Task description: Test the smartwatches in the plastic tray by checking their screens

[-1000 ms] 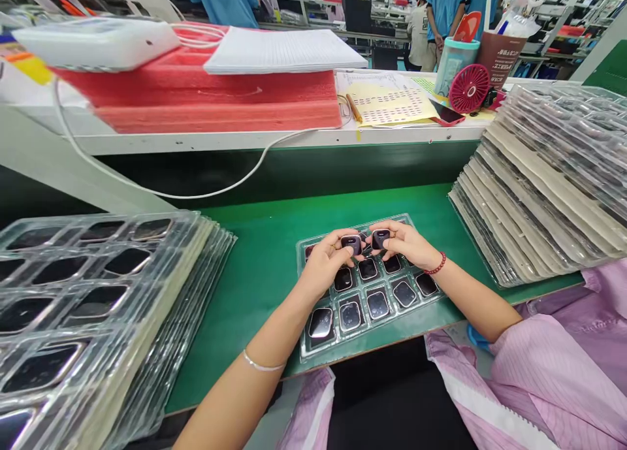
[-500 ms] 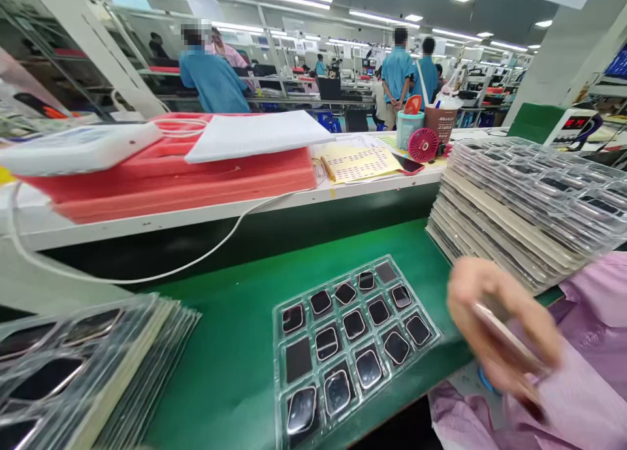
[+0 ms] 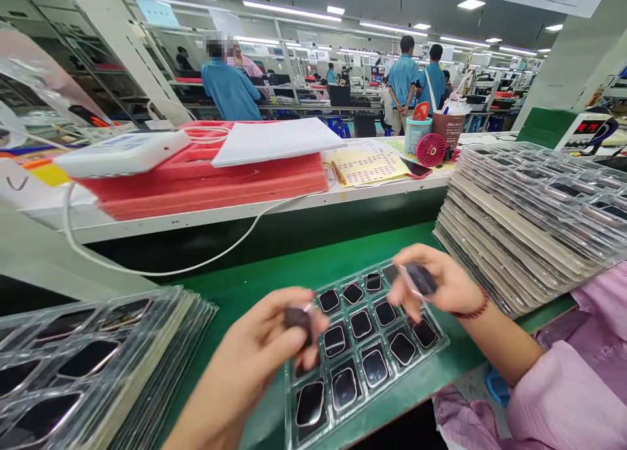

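A clear plastic tray (image 3: 290,407) lies on the green bench top, its pockets holding several dark smartwatch faces (image 3: 375,368) with thin metal rims. Over the tray's left side, my left hand (image 3: 264,345) pinches a dark, rounded smartwatch face (image 3: 298,321) between thumb and fingers; motion blurs it. My right hand (image 3: 441,280) is above the tray's far right corner, its fingers closed round another smartwatch face (image 3: 418,278), held tilted. The two hands are apart. Pockets at the tray's left edge are partly hidden behind my left hand.
Stacked filled trays stand at the left (image 3: 112,365) and, taller, at the right (image 3: 514,234). A white cable (image 3: 196,270) droops from the shelf (image 3: 274,208), which carries red foam (image 3: 210,192), papers, cups and a small pink fan (image 3: 431,149). Several people stand farther back.
My left hand has come into view with a smartwatch face. My right hand has moved left from beside the bench to over the tray. The view has shifted slightly.
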`<state>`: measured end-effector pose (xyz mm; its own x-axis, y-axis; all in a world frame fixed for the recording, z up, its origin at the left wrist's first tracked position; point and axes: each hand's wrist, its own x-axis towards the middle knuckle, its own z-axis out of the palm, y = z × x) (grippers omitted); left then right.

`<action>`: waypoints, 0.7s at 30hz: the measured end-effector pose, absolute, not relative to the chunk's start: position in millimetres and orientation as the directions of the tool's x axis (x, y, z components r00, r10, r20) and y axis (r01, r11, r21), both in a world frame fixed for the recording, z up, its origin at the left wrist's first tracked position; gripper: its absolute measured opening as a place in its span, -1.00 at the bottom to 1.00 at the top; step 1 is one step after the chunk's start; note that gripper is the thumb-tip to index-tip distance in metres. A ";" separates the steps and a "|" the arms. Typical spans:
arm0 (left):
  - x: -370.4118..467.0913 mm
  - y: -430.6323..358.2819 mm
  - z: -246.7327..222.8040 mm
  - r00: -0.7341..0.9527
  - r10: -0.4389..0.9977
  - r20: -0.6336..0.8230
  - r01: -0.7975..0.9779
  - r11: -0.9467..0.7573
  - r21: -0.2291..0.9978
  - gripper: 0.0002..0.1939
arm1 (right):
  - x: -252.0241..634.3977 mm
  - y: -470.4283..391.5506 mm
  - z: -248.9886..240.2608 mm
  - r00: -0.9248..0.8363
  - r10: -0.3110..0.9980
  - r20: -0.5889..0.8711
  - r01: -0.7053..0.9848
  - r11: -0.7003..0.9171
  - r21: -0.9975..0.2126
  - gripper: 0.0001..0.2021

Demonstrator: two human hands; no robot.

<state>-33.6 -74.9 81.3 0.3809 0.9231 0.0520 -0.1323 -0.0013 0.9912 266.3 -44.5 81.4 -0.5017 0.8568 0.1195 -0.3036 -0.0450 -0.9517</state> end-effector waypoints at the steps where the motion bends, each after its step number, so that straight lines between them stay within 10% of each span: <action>1: -22.7 -61.8 73.1 0.321 0.946 0.031 -0.112 0.005 0.994 -0.62 | 257.6 -29.3 69.1 -0.530 0.838 0.133 -0.300 -0.039 -0.953 -0.31; 6: 16.3 -21.2 21.0 0.248 0.966 -0.068 -0.046 0.082 0.996 -0.40 | 234.5 12.6 -2.4 -0.482 0.876 0.004 -0.151 -0.079 -0.985 -0.43; 11: 17.9 -24.2 -1.5 0.208 0.975 -0.081 -0.019 0.086 0.996 -0.62 | 234.3 10.9 -25.1 -0.473 0.881 -0.026 -0.010 -0.035 -0.999 -0.69; 21: 21.2 -24.7 -7.3 0.224 0.972 -0.066 -0.014 0.071 0.997 -0.65 | 231.8 3.3 -20.8 -0.502 0.865 -0.005 0.060 0.029 -0.998 -0.56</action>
<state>21.2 -24.7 -7.3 0.2239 0.9724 -0.0657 -0.0139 0.0706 0.9974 231.8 3.3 -20.8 -0.5019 0.8649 -0.0047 0.0601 0.0295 -0.9978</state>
